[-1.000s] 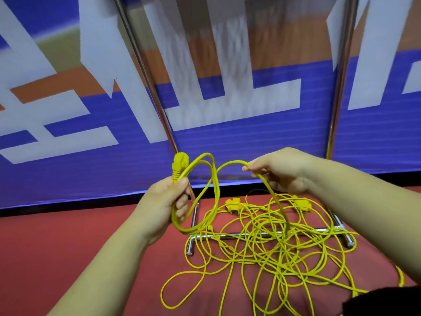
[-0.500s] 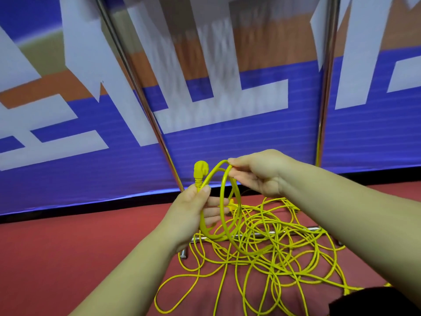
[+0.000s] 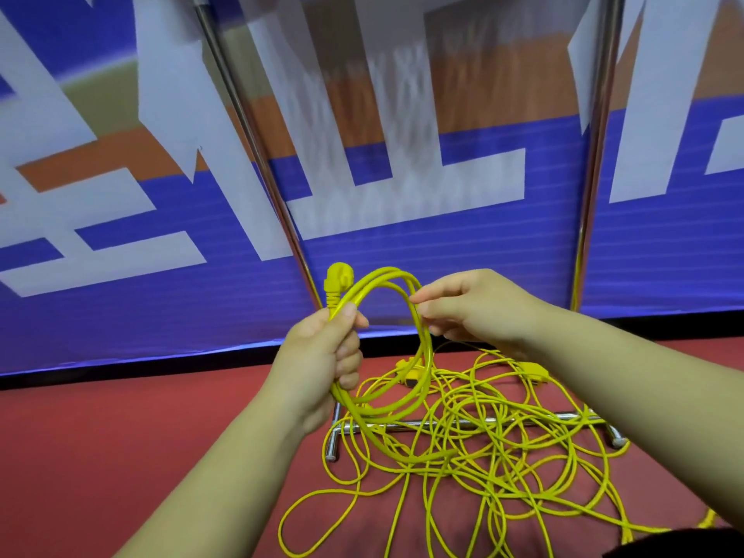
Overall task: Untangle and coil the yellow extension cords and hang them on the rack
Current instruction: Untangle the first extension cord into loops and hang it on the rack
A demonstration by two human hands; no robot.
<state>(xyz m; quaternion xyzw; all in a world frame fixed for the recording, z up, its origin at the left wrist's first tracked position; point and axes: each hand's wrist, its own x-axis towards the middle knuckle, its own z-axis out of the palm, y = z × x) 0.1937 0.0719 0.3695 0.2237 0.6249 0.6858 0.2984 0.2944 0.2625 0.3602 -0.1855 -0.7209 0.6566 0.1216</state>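
Observation:
My left hand (image 3: 328, 356) grips a small coil (image 3: 422, 356) of yellow cord just below its plug (image 3: 337, 280), which sticks up above my thumb. My right hand (image 3: 463, 308) pinches the top right of the same coil, where two turns lie side by side. From the coil the cord drops into a tangled heap of yellow cords (image 3: 495, 457) on the red floor. The heap lies over the chrome base bar of the rack (image 3: 563, 416). A yellow socket end (image 3: 410, 374) rests at the back of the heap.
Two chrome rack uprights rise from the base, the left one (image 3: 257, 155) leaning and the right one (image 3: 596, 155) near vertical. Behind them hangs a blue, white and orange banner (image 3: 120, 275). Red floor (image 3: 120, 457) stretches to the left.
Another turn of cord has been laid onto the coil. My right hand has moved in toward my left, and the loop now hangs rounder and tighter between them.

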